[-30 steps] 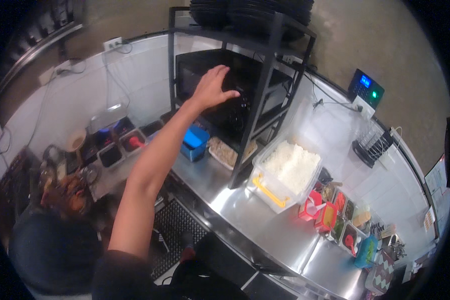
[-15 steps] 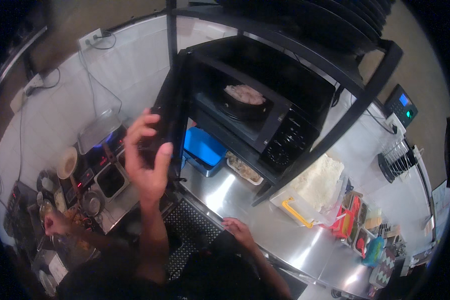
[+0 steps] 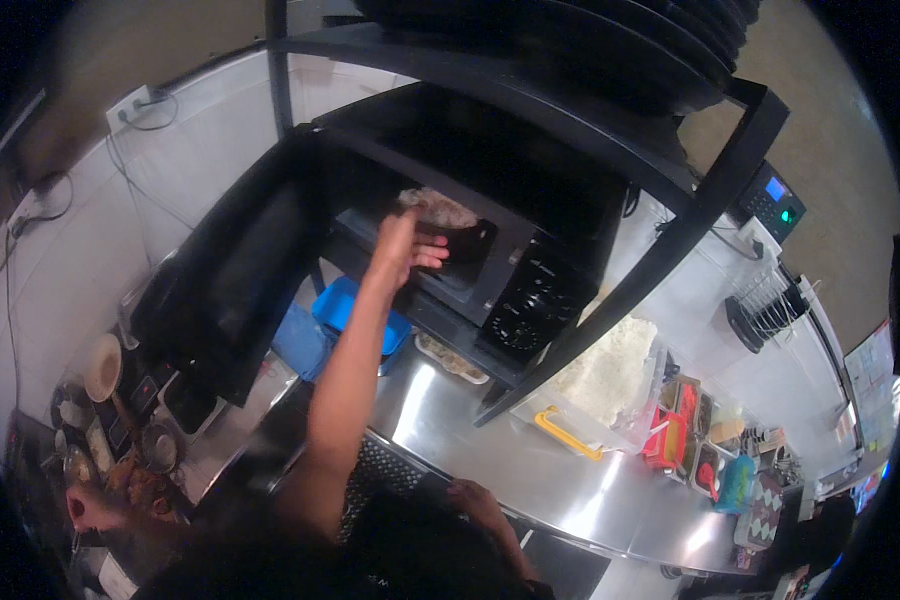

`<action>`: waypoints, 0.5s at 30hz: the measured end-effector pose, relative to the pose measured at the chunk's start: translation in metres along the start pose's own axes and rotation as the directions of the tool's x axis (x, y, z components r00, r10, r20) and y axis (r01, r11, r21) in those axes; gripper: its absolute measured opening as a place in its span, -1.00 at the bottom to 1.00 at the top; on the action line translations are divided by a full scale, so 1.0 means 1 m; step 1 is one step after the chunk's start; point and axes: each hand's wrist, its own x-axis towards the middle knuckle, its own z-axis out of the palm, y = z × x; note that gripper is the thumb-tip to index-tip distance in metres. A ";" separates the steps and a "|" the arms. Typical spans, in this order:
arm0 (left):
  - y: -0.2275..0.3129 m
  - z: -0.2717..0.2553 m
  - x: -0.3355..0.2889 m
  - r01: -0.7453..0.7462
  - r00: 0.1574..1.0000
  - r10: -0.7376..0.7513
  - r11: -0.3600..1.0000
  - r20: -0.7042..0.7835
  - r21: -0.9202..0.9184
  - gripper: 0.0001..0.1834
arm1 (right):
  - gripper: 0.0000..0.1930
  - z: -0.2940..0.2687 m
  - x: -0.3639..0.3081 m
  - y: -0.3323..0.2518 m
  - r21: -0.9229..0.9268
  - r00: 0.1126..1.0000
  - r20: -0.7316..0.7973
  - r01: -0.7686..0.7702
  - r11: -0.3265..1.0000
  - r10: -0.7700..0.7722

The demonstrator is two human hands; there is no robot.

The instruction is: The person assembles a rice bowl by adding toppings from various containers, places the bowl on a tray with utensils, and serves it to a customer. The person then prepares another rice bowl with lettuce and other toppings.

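Note:
My left hand (image 3: 402, 252) reaches into a black microwave oven (image 3: 530, 315) whose door (image 3: 235, 265) hangs wide to the left. In the oven sits a dark round bowl (image 3: 470, 238) heaped with pale, whitish food (image 3: 438, 207). The left hand's fingers are apart, at the bowl's near left side; whether they touch it I cannot tell. Low in the view, my right hand (image 3: 478, 502) is by the front edge of the steel counter (image 3: 450, 420), dimly lit, with its fingers loosely extended and nothing seen in them.
Beneath the oven are a blue container (image 3: 360, 315) and a white tray (image 3: 450, 358). A clear bin of white material (image 3: 610, 385) stands to the right, before several small ingredient tubs (image 3: 685, 425). A black rack post (image 3: 630, 290) slants across. Another person's hand (image 3: 88, 508) is at lower left near pans.
My left hand has moved from beside the door into the oven, up to the bowl. The door has swung wider to the left. The whole view has shifted slightly.

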 end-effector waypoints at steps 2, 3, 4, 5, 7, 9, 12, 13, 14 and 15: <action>0.003 -0.002 0.017 0.000 0.999 0.001 0.999 0.046 -0.035 -0.53 | -0.58 -0.020 -0.018 -0.025 0.250 0.985 -0.036 -0.154 0.956 0.168; -0.002 0.000 0.018 -0.037 0.999 0.038 0.998 0.029 -0.042 -0.55 | -0.56 -0.024 -0.028 -0.030 0.344 0.976 -0.044 -0.187 0.920 0.215; -0.005 0.002 0.014 -0.074 0.997 0.074 0.996 0.003 -0.042 -0.57 | -0.54 -0.025 -0.037 -0.037 0.438 0.965 -0.037 -0.219 0.872 0.261; -0.008 0.001 0.004 -0.127 0.991 0.126 0.992 -0.043 -0.017 -0.61 | -0.52 -0.026 -0.042 -0.048 0.431 0.970 -0.018 -0.211 0.877 0.242; -0.010 0.010 -0.043 -0.221 0.967 0.224 0.975 -0.124 0.036 -0.68 | -0.50 -0.033 -0.045 -0.080 0.420 0.977 0.016 -0.200 0.885 0.214; -0.013 -0.002 -0.084 -0.204 0.972 0.203 0.979 -0.116 0.001 -0.67 | -0.47 -0.038 -0.031 -0.105 0.456 0.990 0.071 -0.138 0.879 0.118; -0.027 -0.054 -0.168 -0.130 0.983 0.134 0.991 -0.128 0.038 -0.62 | -0.38 -0.027 -0.020 -0.169 0.492 0.990 0.132 -0.023 0.870 -0.048; -0.038 -0.066 -0.188 -0.095 0.992 0.100 0.993 -0.073 0.068 -0.56 | -0.33 -0.033 -0.005 -0.201 0.479 0.978 0.146 0.060 0.876 -0.147; -0.036 -0.036 -0.213 -0.089 0.987 0.095 0.995 -0.127 0.050 -0.50 | -0.18 -0.042 0.003 -0.197 0.541 0.962 0.095 0.167 0.824 -0.257; -0.033 -0.011 -0.239 -0.077 0.976 0.086 0.996 -0.198 0.052 -0.44 | -0.09 -0.049 0.011 -0.192 0.626 0.905 0.053 0.299 0.720 -0.422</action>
